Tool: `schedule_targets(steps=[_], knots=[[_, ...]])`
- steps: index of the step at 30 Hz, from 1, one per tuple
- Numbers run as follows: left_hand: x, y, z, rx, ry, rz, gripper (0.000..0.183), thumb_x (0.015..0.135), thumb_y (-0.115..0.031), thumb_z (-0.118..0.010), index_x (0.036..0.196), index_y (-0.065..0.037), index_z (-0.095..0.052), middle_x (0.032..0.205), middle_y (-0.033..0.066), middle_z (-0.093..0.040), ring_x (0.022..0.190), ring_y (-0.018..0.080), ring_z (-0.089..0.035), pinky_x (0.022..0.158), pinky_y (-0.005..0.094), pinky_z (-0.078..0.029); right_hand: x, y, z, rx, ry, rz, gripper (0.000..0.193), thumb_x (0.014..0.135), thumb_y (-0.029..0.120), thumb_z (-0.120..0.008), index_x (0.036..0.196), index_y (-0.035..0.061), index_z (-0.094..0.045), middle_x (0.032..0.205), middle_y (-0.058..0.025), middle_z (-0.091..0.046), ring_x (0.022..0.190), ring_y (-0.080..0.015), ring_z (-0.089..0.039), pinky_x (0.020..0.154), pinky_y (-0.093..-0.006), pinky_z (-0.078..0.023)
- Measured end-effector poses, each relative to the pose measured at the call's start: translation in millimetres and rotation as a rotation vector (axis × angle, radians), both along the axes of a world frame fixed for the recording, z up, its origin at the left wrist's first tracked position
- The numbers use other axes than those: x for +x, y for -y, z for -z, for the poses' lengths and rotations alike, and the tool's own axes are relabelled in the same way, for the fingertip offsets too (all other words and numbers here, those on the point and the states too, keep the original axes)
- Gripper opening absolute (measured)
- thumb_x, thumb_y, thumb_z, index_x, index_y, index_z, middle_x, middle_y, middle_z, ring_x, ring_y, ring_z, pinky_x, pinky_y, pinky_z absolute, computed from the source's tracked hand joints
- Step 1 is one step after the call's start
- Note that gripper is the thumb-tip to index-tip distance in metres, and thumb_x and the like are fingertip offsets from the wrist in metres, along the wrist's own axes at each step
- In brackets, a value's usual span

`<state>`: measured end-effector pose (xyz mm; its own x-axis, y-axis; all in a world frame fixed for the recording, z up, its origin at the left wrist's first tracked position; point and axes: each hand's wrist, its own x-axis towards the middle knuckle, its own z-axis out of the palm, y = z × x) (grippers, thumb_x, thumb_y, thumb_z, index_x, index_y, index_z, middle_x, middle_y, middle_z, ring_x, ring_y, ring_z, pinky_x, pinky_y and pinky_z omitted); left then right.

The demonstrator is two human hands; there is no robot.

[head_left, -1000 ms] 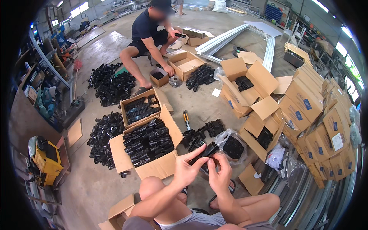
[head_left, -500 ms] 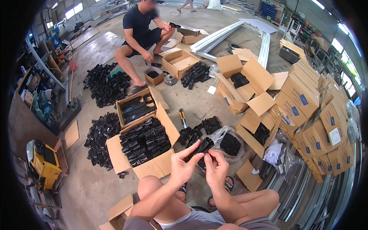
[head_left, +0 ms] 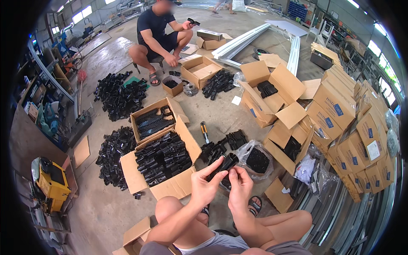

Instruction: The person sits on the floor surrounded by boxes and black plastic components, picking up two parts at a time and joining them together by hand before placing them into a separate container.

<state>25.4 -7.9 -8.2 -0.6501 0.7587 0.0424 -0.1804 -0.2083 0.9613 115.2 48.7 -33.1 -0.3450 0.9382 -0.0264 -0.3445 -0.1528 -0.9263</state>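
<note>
Above my knees, both hands are closed around a black plastic part (head_left: 230,160) with a hollow, tube-like end. My left hand (head_left: 205,183) grips it from the left between thumb and fingers. At its lower right side, my right hand (head_left: 240,185) pinches it or something small against it; what lies between those fingertips is hidden. Just beyond are a loose group of black parts (head_left: 236,139) and a clear plastic bag (head_left: 264,175) holding small black pieces. A cutter-like tool with an orange and black handle (head_left: 204,131) lies on the floor behind them.
Left of my hands, an open carton (head_left: 172,187) is packed with rows of black parts, beside a heap of them (head_left: 114,155). Open boxes (head_left: 278,146) and stacked cartons (head_left: 340,106) stand right. Metal profiles (head_left: 340,225) lie lower right. A co-worker (head_left: 159,38) sits at the far left.
My hands keep their hold on the black part, with only slight finger shifts. The co-worker's leg has drawn back from the black heap, and their raised hand has turned the part it holds.
</note>
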Motion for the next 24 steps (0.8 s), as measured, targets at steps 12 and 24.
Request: schedule_targets(steps=[12,24], knots=[[-3.9,2.8,-4.7,-0.037,-0.009,-0.062,0.041,0.085,0.004,-0.070,0.125,-0.001,-0.064,0.107,0.0062,-0.070,0.083,0.0040,-0.058,0.067,0.0194,-0.045,-2.8,-2.8,-4.0,0.168,0.124,-0.028,0.015,0.094,0.005,-0.062,0.106,-0.0036,-0.066,0.107,-0.0093,-0.064,0.100,-0.0160,-0.061,0.083,-0.0286,-0.052],[0.9,4.7,0.2,-0.116,-0.087,0.075,0.040,0.085,0.003,-0.070,0.124,0.000,-0.064,0.119,0.0093,-0.068,0.106,0.0095,-0.059,0.094,0.0248,-0.046,28.1,-62.5,34.3,-0.620,-0.324,0.088,0.019,0.092,0.017,-0.051,0.106,0.0064,-0.058,0.093,-0.0052,-0.060,0.076,-0.0162,-0.055,0.062,-0.0269,-0.044]])
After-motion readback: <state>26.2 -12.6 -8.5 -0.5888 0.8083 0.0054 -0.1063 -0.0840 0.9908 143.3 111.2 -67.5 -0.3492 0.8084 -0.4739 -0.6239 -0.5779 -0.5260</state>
